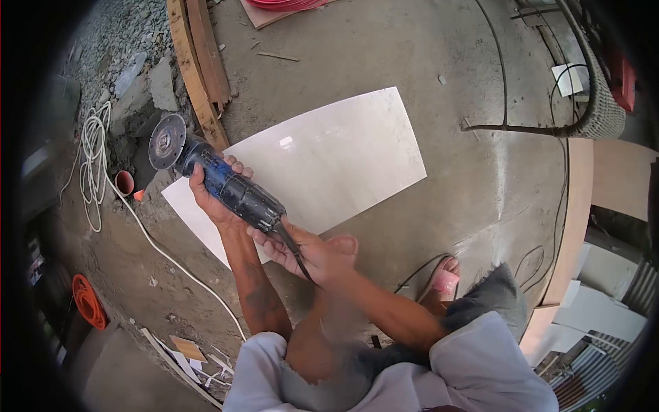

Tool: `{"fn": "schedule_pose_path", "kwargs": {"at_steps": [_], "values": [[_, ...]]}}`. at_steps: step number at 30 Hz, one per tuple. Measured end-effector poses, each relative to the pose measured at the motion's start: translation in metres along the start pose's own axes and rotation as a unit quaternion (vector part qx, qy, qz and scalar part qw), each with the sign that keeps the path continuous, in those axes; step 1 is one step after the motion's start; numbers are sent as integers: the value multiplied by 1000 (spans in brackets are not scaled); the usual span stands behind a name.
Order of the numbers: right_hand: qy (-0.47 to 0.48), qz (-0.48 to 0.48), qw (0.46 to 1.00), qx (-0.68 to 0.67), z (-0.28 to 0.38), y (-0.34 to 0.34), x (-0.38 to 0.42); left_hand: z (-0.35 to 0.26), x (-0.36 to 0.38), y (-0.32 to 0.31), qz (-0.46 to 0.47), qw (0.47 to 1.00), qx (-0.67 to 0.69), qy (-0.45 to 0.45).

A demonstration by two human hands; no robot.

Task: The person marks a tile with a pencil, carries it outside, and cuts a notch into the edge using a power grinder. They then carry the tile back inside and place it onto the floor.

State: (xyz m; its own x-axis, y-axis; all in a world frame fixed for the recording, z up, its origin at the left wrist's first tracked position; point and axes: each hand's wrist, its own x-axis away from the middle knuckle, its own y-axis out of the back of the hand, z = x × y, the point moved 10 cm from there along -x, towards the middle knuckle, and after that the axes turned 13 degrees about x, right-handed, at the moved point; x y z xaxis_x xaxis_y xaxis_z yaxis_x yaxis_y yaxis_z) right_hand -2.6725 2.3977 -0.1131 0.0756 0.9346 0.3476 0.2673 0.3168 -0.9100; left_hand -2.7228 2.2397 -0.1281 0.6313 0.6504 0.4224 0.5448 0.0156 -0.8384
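Note:
An angle grinder [241, 198] with a blue and black body is held up between both hands. My left hand [214, 206] is closed around the front of its body, thumb on one side and fingertips on the other. My right hand [309, 251] grips the rear end, where the black power cord [295, 253] comes out. At the front, the round cutting disc [167, 141] faces up, showing its flat side with small holes. Beneath the grinder in this view, a large white tile [350, 147] with a glossy surface lies on the concrete floor.
A coiled white cord [96, 154] lies at the left, one length trailing toward me. Wooden planks [195, 75] and gravel [120, 31] are at the upper left. An orange coil [90, 302] sits lower left. A wicker chair [604, 113] stands at the right.

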Motion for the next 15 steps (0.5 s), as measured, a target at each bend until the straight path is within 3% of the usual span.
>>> {"fn": "schedule_pose_path", "kwargs": {"at_steps": [2,5,8,9,10,11,12,14,15], "values": [[-5,33,999,-42,6,-4,-6,0,-5,-3,32,999,36,14],[-3,52,997,56,18,-7,0,4,-7,-17,61,998,15,-1],[-29,78,934,348,78,-18,30,6,13,-38,17,996,-51,-67],[100,-30,835,541,140,-2,34,6,28,-44,-9,992,-73,-98],[230,-132,679,685,199,8,46,6,47,-53,-4,987,-107,-118],[357,-283,526,718,263,21,76,7,63,-66,7,980,-143,-139],[393,-407,399,722,310,37,106,9,80,-79,16,971,-179,-159],[315,-539,434,650,368,71,150,19,113,-97,-21,952,-229,-200],[323,-537,430,650,383,74,154,27,131,-109,-36,942,-257,-212]]}}
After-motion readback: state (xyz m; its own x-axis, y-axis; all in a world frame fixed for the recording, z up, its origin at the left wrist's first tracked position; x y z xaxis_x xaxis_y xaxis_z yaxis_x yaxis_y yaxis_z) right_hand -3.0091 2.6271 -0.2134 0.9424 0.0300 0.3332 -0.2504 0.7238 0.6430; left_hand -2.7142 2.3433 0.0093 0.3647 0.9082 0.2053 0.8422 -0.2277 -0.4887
